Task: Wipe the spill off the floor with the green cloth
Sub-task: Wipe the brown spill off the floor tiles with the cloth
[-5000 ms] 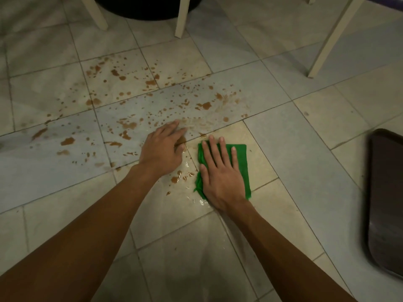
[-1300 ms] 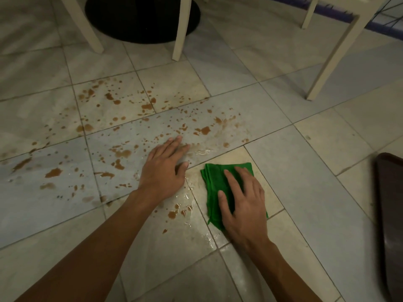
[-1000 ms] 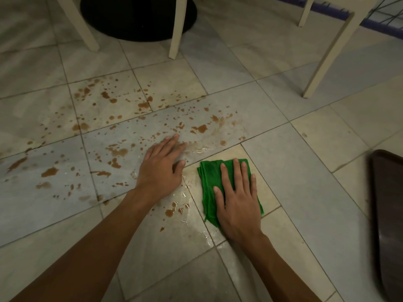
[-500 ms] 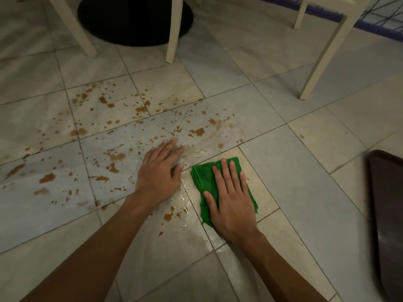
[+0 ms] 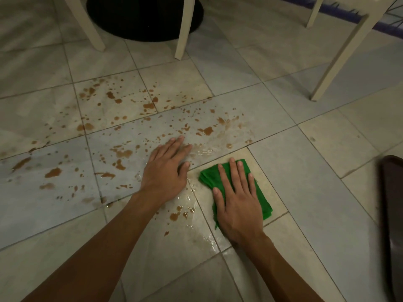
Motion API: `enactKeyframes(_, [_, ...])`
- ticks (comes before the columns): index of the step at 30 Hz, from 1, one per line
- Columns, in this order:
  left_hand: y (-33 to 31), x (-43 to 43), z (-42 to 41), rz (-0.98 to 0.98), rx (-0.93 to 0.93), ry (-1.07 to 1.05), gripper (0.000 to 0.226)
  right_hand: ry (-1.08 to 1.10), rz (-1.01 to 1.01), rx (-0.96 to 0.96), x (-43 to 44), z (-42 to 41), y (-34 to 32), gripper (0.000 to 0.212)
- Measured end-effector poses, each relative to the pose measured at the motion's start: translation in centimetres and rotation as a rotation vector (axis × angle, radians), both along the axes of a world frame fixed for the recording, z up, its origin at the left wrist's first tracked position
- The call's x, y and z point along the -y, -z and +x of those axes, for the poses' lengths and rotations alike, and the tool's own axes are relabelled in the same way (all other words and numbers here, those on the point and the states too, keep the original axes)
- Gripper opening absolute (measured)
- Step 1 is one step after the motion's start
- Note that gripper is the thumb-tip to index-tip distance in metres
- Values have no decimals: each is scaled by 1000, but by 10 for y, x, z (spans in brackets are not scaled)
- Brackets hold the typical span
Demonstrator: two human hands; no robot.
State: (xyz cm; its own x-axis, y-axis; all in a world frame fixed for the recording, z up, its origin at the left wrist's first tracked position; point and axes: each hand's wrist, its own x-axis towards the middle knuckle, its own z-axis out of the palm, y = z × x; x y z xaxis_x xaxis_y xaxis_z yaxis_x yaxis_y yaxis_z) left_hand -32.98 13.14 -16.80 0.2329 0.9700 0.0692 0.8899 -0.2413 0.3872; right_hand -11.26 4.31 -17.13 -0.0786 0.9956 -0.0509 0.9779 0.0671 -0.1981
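Note:
A folded green cloth (image 5: 209, 177) lies on the pale tiled floor (image 5: 316, 192) at centre right. My right hand (image 5: 236, 199) presses flat on it with straight fingers and covers most of it. My left hand (image 5: 166, 168) rests flat on the floor just left of the cloth, fingers straight, palm on a wet patch. The brown spill (image 5: 122, 153) is scattered in drops and blotches across the tiles to the left and beyond my hands. A few brown drops (image 5: 176, 215) sit between my forearms, beside a shiny wet streak.
White chair legs (image 5: 182, 29) stand on the floor ahead, another leg (image 5: 333, 59) at the upper right. A black round base (image 5: 144, 18) sits at the top. A dark brown object (image 5: 392, 225) lies along the right edge.
My right hand has slid the cloth back and forth over the tile near my left hand. The left hand has stayed planted. The view has shifted slightly.

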Motion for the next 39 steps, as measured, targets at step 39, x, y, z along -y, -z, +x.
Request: enactKeyframes(39, [-14, -9, 5, -50, 33, -94, 54, -14, -30, -68, -52, -10, -3, 64])
